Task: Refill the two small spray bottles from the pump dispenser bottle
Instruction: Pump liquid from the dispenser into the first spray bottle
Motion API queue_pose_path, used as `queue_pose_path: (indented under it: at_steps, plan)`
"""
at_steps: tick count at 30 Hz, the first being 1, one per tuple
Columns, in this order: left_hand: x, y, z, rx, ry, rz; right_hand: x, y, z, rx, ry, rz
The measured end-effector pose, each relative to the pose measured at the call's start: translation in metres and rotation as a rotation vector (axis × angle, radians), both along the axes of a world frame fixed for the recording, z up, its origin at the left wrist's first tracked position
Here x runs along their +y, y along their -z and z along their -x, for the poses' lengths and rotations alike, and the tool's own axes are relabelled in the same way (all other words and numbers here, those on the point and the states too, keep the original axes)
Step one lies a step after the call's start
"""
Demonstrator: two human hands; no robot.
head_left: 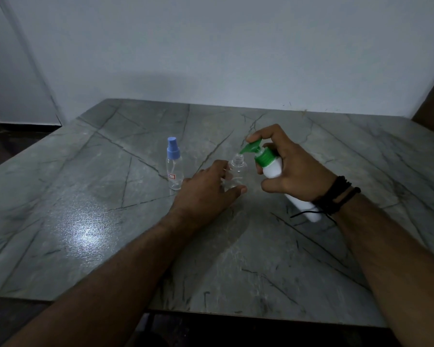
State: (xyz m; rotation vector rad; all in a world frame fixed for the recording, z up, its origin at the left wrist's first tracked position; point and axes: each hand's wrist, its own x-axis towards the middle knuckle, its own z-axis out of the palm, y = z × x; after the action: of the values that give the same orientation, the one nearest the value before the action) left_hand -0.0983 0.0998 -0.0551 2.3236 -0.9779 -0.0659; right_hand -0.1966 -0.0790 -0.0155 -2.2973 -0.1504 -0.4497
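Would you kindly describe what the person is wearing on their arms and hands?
Both forearms are bare, with no sleeves in view. The right wrist carries several black cord bracelets, one beaded, with a loose black string end trailing off. The left hand and right hand wear no gloves or visible rings.

The capped spray bottle bears a small label, its print unreadable.

Both hands curled, gripping.
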Motion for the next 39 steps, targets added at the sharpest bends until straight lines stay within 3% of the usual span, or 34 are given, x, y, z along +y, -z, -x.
queue_pose_path:
  at_steps: [39]
  plan:
    - [0.0002,0.0016,-0.0022,-0.011,0.005,-0.009,0.003,0.0017,0.0002,-0.019,0.02,0.012]
